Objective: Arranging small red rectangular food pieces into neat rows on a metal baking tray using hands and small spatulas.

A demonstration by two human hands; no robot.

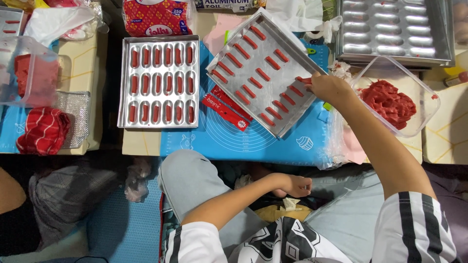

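My right hand (327, 87) reaches out to the right edge of a tilted metal baking tray (282, 44) and its fingertips press a strip of red dough into one of the tray's slots. Rows of red dough strips (263, 74) fill most of the tray's oblong moulds. My left hand (295, 185) rests in my lap near a scrap of white paper, fingers curled, holding nothing that I can see. A clear plastic tub (429, 104) with a lump of red dough (388, 101) stands just right of my right hand.
A second metal tray (124, 83) filled with red strips lies flat to the left. A blue silicone mat (273, 141) and two red packets (225, 108) lie under the trays. An empty mould tray (395, 29) sits at the back right. Left are a plastic container and a red striped cloth (44, 130).
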